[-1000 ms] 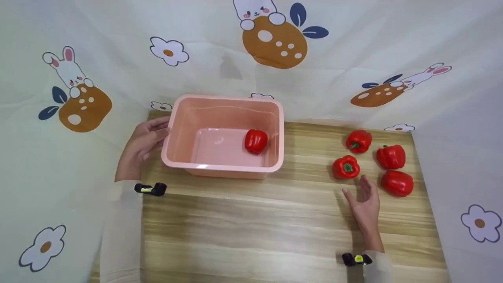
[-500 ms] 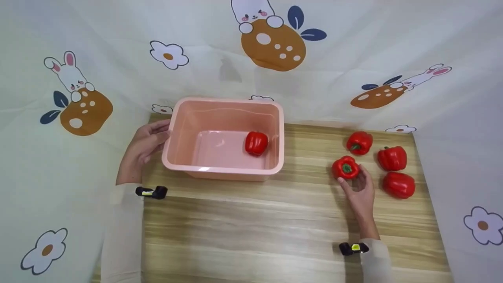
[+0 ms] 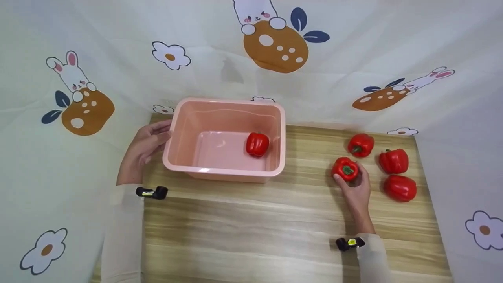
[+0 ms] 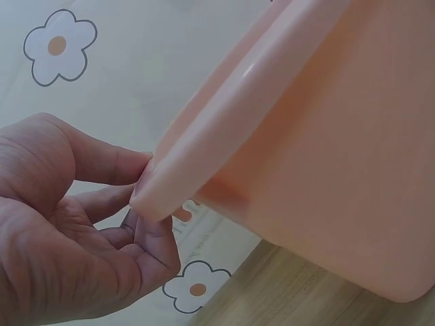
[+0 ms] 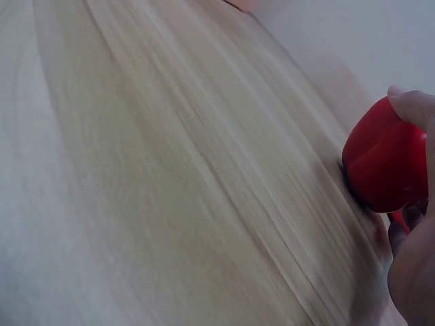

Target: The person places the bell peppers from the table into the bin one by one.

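At wood-grain surface point(image 3: 251, 224), red bell pepper point(image 3: 341, 166) in R grip point(image 3: 358, 192), pink tub point(image 3: 224, 118) w/ rim point(image 4: 211, 142) in L grip point(image 3: 144, 142)

A second ago the right hand point(image 3: 357, 192) was just short of the stem-up red pepper point(image 3: 343, 166); now its thumb and fingers grip that pepper from both sides. The black wrist camera point(image 3: 349, 244) has moved forward and slightly left along with the hand.
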A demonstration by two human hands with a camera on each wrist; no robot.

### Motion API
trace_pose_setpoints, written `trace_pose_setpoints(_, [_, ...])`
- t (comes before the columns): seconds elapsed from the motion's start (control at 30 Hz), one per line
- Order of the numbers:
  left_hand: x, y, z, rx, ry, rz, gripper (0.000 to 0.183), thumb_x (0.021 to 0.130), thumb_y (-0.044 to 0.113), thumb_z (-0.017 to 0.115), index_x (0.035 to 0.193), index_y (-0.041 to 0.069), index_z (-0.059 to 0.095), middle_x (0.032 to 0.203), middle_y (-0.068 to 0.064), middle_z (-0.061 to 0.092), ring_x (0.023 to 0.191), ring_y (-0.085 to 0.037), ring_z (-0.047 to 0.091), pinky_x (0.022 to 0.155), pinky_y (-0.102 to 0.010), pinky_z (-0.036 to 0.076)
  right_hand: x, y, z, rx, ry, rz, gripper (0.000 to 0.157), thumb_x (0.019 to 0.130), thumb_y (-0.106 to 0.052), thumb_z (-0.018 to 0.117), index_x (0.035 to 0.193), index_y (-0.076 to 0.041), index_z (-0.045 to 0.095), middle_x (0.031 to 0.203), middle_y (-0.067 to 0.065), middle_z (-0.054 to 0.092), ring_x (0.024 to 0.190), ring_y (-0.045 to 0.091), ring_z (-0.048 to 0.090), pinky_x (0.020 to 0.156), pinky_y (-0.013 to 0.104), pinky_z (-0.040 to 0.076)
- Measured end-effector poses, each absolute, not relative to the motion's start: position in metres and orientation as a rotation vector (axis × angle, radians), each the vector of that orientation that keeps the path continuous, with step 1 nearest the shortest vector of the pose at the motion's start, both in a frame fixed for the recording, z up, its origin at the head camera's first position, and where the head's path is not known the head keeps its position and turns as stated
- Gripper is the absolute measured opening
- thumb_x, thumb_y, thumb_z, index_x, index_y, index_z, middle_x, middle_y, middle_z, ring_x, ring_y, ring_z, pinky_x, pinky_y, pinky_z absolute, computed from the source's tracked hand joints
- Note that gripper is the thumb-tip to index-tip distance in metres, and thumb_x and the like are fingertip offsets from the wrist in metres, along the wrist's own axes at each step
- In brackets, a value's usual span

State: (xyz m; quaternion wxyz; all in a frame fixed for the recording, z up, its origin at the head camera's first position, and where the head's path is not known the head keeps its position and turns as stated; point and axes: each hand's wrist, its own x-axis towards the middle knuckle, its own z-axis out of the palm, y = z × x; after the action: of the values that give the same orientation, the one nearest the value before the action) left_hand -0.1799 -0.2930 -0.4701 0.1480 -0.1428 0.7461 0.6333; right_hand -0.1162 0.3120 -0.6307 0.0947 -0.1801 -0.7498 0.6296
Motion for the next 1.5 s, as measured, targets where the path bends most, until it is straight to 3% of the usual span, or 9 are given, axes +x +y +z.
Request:
trace_pose_setpoints(0.17, [-0.181, -0.294, -0.469, -0.427, 2.130, 1.816, 0.060, 0.105, 0.012, 0.061, 0.162, 0.010, 0.042, 0.139, -0.004, 0.059, 0.108, -0.008, 0.069, 0.089, -0.019, 0.062, -0.122, 0.311, -0.636, -0.544, -2.256, 1.850, 0.089, 0.085, -0.006, 0.088, 0.160, -0.009, 0.040, 0.156, 0.006, 0.051, 0.144, 0.012, 0.045, 0.116, 0.014, 0.039])
trace_pose_setpoints(0.4, [-0.179, -0.295, -0.471, -0.383, 2.079, 1.919, 0.058, 0.105, 0.008, 0.059, 0.161, 0.003, 0.042, 0.134, -0.006, 0.063, 0.107, -0.009, 0.073, 0.087, -0.019, 0.063, -0.126, 0.311, -0.637, -0.526, -2.304, 1.833, 0.089, 0.088, -0.018, 0.087, 0.163, -0.016, 0.038, 0.160, 0.003, 0.047, 0.144, 0.014, 0.042, 0.123, 0.034, 0.038])
trace_pose_setpoints(0.53, [-0.179, -0.296, -0.470, -0.383, 2.085, 1.910, 0.059, 0.105, 0.009, 0.060, 0.161, 0.005, 0.042, 0.136, -0.006, 0.063, 0.108, -0.009, 0.073, 0.088, -0.020, 0.063, -0.128, 0.305, -0.631, -0.532, -2.338, 1.824, 0.088, 0.090, -0.018, 0.084, 0.163, -0.013, 0.036, 0.162, 0.007, 0.046, 0.146, 0.018, 0.042, 0.126, 0.041, 0.035])
trace_pose_setpoints(0.83, [-0.178, -0.295, -0.468, -0.413, 2.114, 1.873, 0.059, 0.104, 0.010, 0.064, 0.160, 0.008, 0.046, 0.133, -0.002, 0.065, 0.107, -0.010, 0.073, 0.088, -0.021, 0.063, -0.136, 0.303, -0.635, -0.536, -2.343, 1.805, 0.082, 0.093, -0.015, 0.080, 0.163, -0.010, 0.037, 0.160, 0.009, 0.047, 0.135, 0.009, 0.044, 0.115, 0.026, 0.038])
trace_pose_setpoints(1.0, [-0.179, -0.294, -0.467, -0.421, 2.097, 1.880, 0.058, 0.104, 0.010, 0.063, 0.159, 0.007, 0.046, 0.133, -0.003, 0.065, 0.106, -0.010, 0.072, 0.087, -0.020, 0.063, -0.140, 0.302, -0.636, -0.510, -2.302, 1.814, 0.077, 0.093, -0.009, 0.078, 0.159, -0.004, 0.039, 0.156, 0.012, 0.048, 0.127, 0.002, 0.046, 0.114, 0.027, 0.038])
trace_pose_setpoints(1.1, [-0.179, -0.293, -0.467, -0.442, 2.104, 1.869, 0.057, 0.105, 0.011, 0.063, 0.159, 0.008, 0.047, 0.134, -0.002, 0.064, 0.108, -0.010, 0.071, 0.089, -0.020, 0.063, -0.142, 0.302, -0.635, -0.492, -2.281, 1.830, 0.076, 0.092, -0.008, 0.079, 0.158, -0.004, 0.040, 0.153, 0.009, 0.050, 0.125, 0.001, 0.047, 0.115, 0.027, 0.039])
trace_pose_setpoints(1.3, [-0.179, -0.292, -0.468, -0.436, 2.114, 1.874, 0.057, 0.105, 0.010, 0.061, 0.160, 0.006, 0.045, 0.134, -0.003, 0.063, 0.108, -0.009, 0.072, 0.089, -0.020, 0.063, -0.141, 0.298, -0.628, -0.445, -2.190, 1.883, 0.075, 0.087, -0.001, 0.081, 0.152, 0.000, 0.045, 0.140, 0.001, 0.054, 0.121, 0.004, 0.051, 0.103, 0.014, 0.042])
trace_pose_setpoints(1.5, [-0.181, -0.291, -0.470, -0.446, 2.129, 1.853, 0.057, 0.105, 0.011, 0.060, 0.160, 0.007, 0.045, 0.137, -0.005, 0.063, 0.108, -0.009, 0.072, 0.088, -0.020, 0.063, -0.141, 0.297, -0.617, -0.406, -2.126, 1.911, 0.071, 0.084, 0.000, 0.083, 0.145, 0.003, 0.048, 0.124, -0.008, 0.059, 0.117, 0.009, 0.055, 0.097, 0.018, 0.046])
